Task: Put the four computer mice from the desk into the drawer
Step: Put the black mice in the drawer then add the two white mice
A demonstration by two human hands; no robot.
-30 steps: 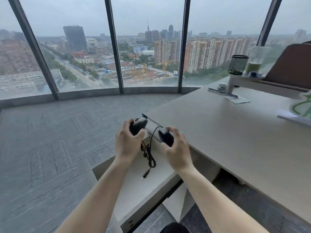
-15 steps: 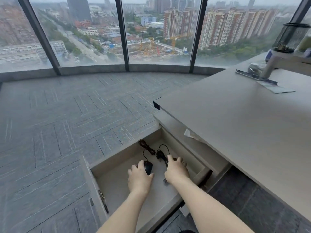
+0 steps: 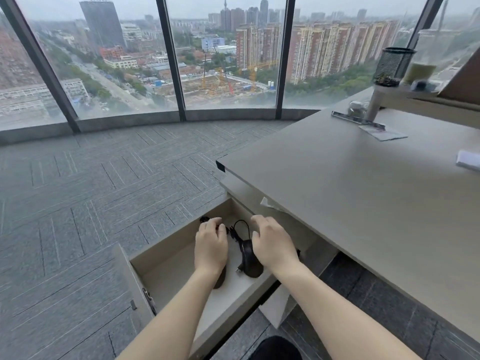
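The light wooden drawer (image 3: pixel 171 279) stands pulled out below the desk (image 3: pixel 363 203). Inside it lies a black wired mouse (image 3: pixel 251 259), its cable (image 3: pixel 240 226) looping toward the drawer's back. A second dark mouse (image 3: pixel 220 281) shows only partly under my left wrist. My left hand (image 3: pixel 211 249) reaches into the drawer with its fingers curled over a bundle of black cable. My right hand (image 3: pixel 272 246) hovers just right of the black mouse, fingers loosely apart and holding nothing. No mouse is visible on the desk top.
A mesh pen cup (image 3: pixel 393 66) and a plastic cup sit on a raised shelf at the desk's far right. A flat paper (image 3: pixel 383 132) and a white item (image 3: pixel 470 161) lie on the desk. Grey carpet (image 3: pixel 91 190) runs to the curved windows.
A second ago both hands held mice at the desk corner. They went down into the drawer and let the mice go; my left hand has since reached forward onto the cable and my right has lifted.
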